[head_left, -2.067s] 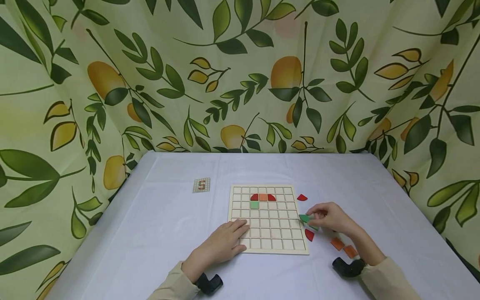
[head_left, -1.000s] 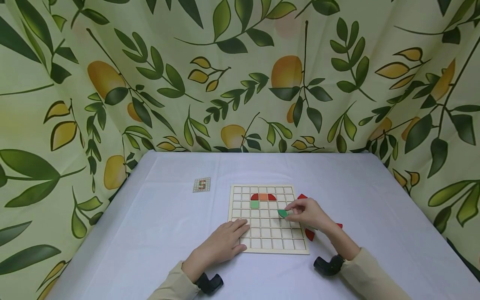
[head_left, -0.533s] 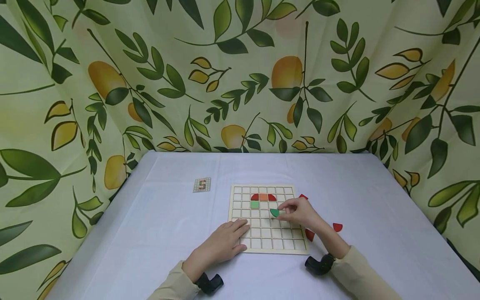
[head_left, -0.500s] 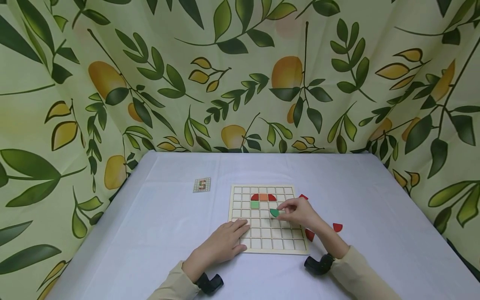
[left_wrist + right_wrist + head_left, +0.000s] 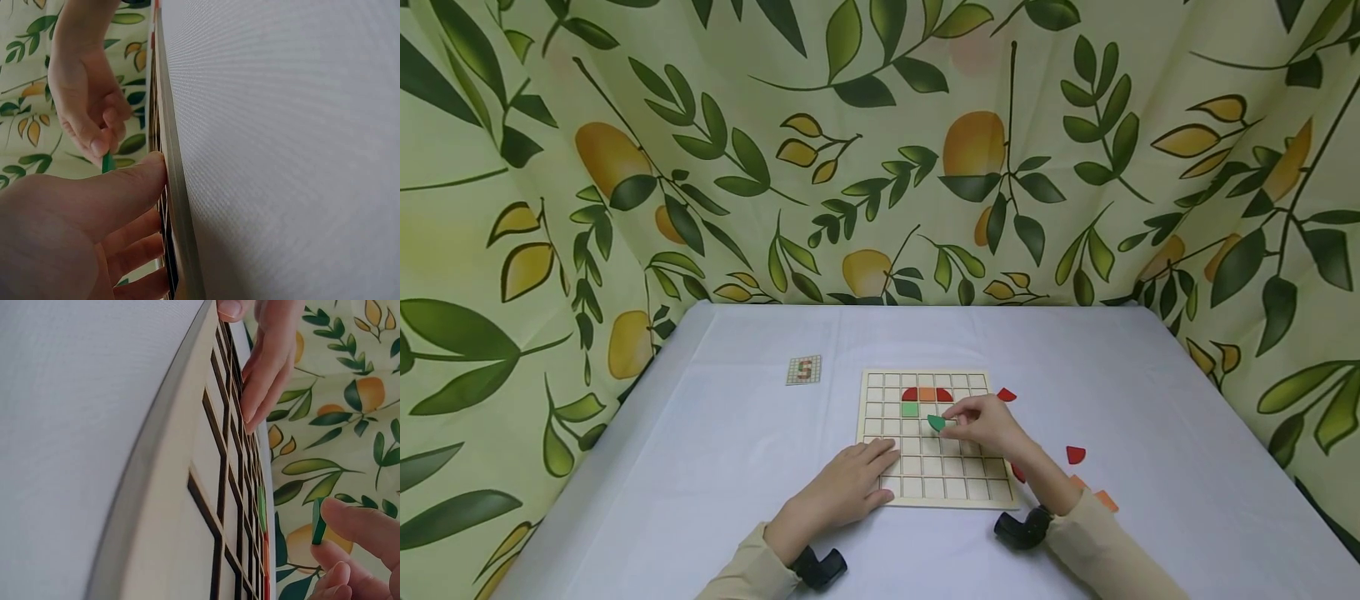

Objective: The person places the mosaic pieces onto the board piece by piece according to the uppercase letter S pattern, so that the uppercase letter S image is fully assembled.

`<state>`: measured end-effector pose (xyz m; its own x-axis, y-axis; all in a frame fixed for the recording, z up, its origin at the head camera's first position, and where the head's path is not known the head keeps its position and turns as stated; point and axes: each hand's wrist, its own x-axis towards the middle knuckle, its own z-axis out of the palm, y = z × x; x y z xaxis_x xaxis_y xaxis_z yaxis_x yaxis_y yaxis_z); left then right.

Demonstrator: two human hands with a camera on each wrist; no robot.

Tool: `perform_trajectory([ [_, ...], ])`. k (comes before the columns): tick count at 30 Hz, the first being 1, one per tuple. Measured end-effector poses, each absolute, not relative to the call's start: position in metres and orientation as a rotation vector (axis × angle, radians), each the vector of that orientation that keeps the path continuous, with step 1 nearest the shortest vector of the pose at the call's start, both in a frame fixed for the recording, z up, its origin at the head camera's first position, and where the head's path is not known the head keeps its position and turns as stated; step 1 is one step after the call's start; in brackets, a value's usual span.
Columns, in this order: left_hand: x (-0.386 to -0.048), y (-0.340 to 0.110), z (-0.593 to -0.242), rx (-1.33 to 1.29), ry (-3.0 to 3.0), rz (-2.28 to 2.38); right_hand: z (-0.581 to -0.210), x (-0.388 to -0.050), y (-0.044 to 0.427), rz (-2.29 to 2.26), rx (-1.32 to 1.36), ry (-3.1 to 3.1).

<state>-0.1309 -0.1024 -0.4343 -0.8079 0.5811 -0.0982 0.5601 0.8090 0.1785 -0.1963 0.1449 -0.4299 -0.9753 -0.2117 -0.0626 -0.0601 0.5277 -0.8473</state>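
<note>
A pale wooden grid board point(image 5: 955, 487) lies on the white cloth. In its upper rows sit two red quarter-round tiles, an orange square tile point(image 5: 927, 394) between them, and a light green square tile point(image 5: 909, 409) below the left one. My right hand point(image 5: 988, 423) pinches a dark green quarter-round tile point(image 5: 936, 423) between thumb and fingertip. In the right wrist view this green tile point(image 5: 319, 521) is held above the board, apart from it. My left hand point(image 5: 846, 483) rests on the board's left edge, fingers extended; the left wrist view shows its thumb point(image 5: 134, 187) along the rim.
A small pattern card point(image 5: 803, 370) with an S figure lies behind and left of the board. Right of the board are loose red tiles point(image 5: 1076, 455) and orange tiles point(image 5: 1105, 501), partly behind the right forearm. A leaf-print curtain point(image 5: 880, 167) hangs behind the table.
My right hand has carried the dark green tile from beside the board leftward over its middle columns. The left hand has stayed in place.
</note>
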Motion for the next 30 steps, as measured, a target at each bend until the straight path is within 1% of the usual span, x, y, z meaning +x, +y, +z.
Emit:
perform_trajectory([
  [18, -0.130, -0.103, -0.434, 0.904, 2.845, 0.219, -0.439, -0.202, 0.128, -1.458, -0.228, 2.583],
  [30, -0.131, -0.103, -0.434, 0.907, 2.837, 0.223, -0.442, -0.206, 0.112, -1.402, -0.157, 2.630],
])
